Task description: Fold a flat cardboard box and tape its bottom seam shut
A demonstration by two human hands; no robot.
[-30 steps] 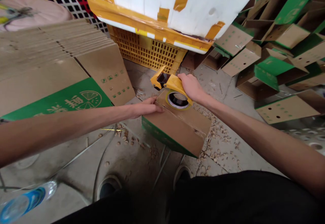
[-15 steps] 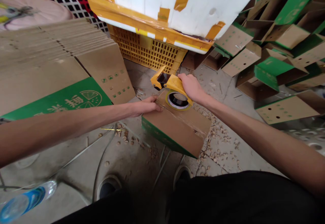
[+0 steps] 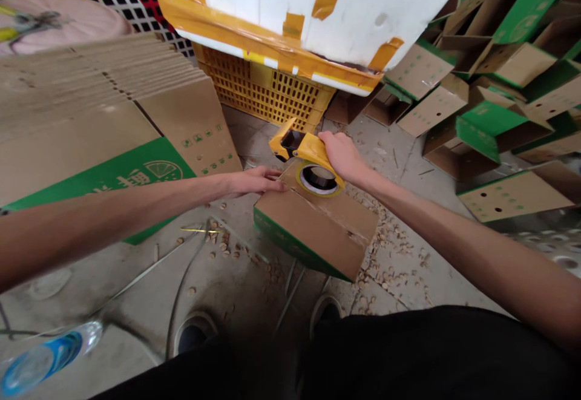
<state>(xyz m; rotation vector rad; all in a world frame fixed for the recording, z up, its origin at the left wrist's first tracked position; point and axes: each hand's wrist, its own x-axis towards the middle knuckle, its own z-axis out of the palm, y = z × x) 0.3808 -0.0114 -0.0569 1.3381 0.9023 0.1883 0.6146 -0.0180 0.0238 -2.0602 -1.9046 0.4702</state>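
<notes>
the cardboard carton (image 3: pixel 313 230) sits closed, our right hand (image 3: pixel 344 157) gripping the tape dispenser (image 3: pixel 299 147) on it, our left hand (image 3: pixel 256 182) open at its edge.

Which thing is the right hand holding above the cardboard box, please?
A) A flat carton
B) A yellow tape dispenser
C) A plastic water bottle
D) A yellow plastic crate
B. The right hand is wrapped over the yellow tape dispenser, whose tape roll sits on the cardboard box.

Yellow tape dispenser (image 3: pixel 305 147), tilted atop cardboard box (image 3: pixel 315 235), green-edged
</notes>
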